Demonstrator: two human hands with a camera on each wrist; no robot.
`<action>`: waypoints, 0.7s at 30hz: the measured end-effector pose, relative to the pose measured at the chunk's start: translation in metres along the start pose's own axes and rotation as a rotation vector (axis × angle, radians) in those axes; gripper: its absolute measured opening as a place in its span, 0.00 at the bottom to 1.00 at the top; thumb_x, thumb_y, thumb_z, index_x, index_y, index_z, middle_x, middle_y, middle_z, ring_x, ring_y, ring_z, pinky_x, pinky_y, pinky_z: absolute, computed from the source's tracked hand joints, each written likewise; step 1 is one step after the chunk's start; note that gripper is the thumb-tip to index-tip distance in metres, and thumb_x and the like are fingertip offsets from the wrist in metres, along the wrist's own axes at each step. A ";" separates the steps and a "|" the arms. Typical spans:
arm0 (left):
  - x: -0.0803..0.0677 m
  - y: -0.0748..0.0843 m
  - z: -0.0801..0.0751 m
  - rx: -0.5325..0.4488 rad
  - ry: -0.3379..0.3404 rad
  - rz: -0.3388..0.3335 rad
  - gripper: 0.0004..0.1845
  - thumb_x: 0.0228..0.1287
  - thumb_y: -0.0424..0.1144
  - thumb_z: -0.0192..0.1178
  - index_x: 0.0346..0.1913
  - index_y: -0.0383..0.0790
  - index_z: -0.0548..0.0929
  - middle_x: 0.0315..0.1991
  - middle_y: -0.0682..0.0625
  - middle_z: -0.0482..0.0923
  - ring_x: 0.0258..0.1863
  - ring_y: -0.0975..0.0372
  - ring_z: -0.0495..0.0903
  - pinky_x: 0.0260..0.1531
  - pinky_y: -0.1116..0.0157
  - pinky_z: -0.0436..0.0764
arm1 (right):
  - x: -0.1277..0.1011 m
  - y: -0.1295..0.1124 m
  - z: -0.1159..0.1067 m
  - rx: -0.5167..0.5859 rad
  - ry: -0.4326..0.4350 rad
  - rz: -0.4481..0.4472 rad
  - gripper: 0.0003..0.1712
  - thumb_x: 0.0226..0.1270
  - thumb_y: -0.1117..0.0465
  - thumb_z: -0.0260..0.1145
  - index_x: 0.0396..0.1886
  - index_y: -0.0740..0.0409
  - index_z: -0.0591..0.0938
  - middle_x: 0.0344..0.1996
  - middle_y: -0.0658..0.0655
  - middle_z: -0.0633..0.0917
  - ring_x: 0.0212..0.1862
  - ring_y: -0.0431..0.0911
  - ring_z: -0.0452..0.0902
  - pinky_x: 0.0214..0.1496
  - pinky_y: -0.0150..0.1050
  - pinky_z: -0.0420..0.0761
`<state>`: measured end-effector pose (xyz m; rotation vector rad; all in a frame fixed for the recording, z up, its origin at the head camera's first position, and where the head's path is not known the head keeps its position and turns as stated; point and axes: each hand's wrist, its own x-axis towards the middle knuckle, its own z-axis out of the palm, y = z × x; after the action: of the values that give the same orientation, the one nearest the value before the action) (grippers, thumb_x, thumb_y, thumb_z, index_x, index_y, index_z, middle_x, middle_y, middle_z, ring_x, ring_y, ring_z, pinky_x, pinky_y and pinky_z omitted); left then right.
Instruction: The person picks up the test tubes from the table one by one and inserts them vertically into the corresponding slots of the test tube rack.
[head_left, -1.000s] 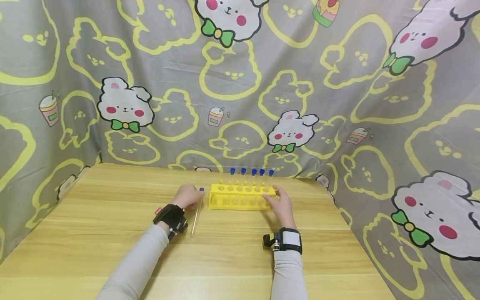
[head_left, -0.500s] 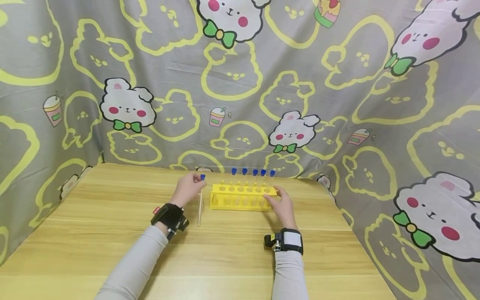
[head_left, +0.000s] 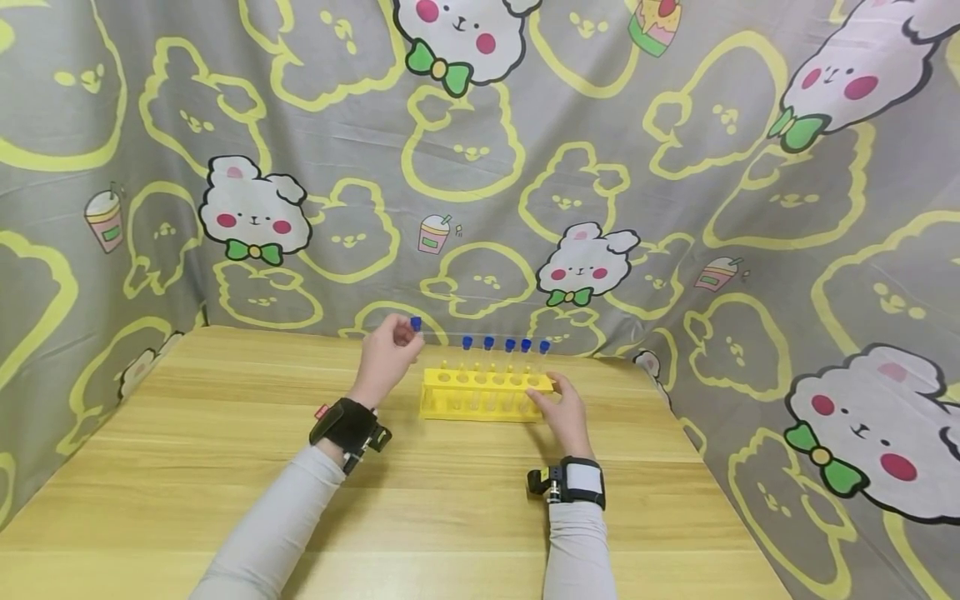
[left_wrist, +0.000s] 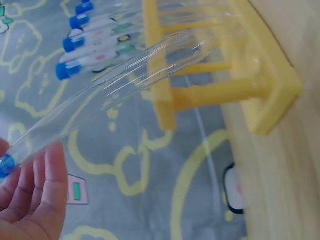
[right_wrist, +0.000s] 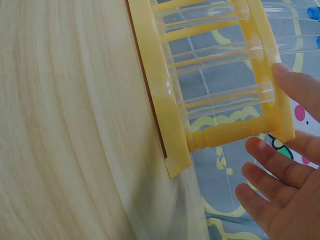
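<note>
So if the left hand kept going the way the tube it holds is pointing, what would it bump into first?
Probably the yellow rack. In the wrist view, the left hand pinches the clear test tube by its blue cap, and the tube's round end aims at the rack's near end. Depth is unclear.

A clear blue-capped test tube [left_wrist: 115, 85] hung raised just left of the yellow rack [head_left: 483, 393], which stood on the table holding five capped tubes [head_left: 504, 344]
</note>
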<state>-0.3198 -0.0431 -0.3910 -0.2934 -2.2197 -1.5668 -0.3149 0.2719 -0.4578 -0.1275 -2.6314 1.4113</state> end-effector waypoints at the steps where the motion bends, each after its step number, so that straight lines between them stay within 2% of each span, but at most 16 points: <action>1: 0.000 0.003 0.001 -0.006 0.016 0.015 0.10 0.61 0.39 0.61 0.41 0.38 0.76 0.34 0.44 0.82 0.29 0.58 0.82 0.29 0.67 0.84 | 0.000 0.000 0.000 -0.001 0.000 0.001 0.39 0.64 0.47 0.66 0.71 0.54 0.65 0.69 0.68 0.67 0.71 0.63 0.62 0.70 0.59 0.67; 7: 0.002 0.014 0.006 -0.033 0.129 0.110 0.10 0.60 0.36 0.63 0.42 0.37 0.77 0.35 0.44 0.83 0.35 0.56 0.83 0.34 0.68 0.85 | 0.000 0.000 0.000 -0.013 0.003 0.000 0.39 0.64 0.47 0.66 0.71 0.55 0.65 0.69 0.68 0.67 0.70 0.63 0.62 0.69 0.59 0.67; 13: 0.003 0.020 0.010 -0.064 0.198 0.217 0.10 0.60 0.34 0.63 0.43 0.35 0.77 0.35 0.43 0.83 0.37 0.55 0.82 0.34 0.72 0.84 | 0.000 -0.001 0.000 -0.008 0.005 -0.004 0.39 0.64 0.47 0.66 0.71 0.55 0.65 0.68 0.68 0.68 0.70 0.63 0.63 0.69 0.59 0.68; 17: 0.003 0.019 0.014 -0.056 0.202 0.270 0.10 0.60 0.32 0.63 0.43 0.34 0.77 0.36 0.43 0.82 0.37 0.55 0.83 0.35 0.69 0.84 | 0.000 -0.001 0.000 -0.004 0.008 -0.005 0.40 0.64 0.47 0.67 0.71 0.56 0.65 0.68 0.69 0.68 0.70 0.63 0.63 0.68 0.59 0.69; 21: 0.002 0.017 0.019 -0.059 0.168 0.287 0.10 0.60 0.31 0.63 0.43 0.34 0.77 0.38 0.43 0.82 0.39 0.54 0.83 0.37 0.66 0.85 | -0.001 -0.002 0.000 -0.009 0.011 -0.003 0.39 0.64 0.47 0.67 0.71 0.56 0.65 0.68 0.69 0.68 0.70 0.63 0.63 0.68 0.58 0.70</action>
<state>-0.3191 -0.0193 -0.3816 -0.4575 -1.9114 -1.4457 -0.3144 0.2710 -0.4566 -0.1311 -2.6282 1.3946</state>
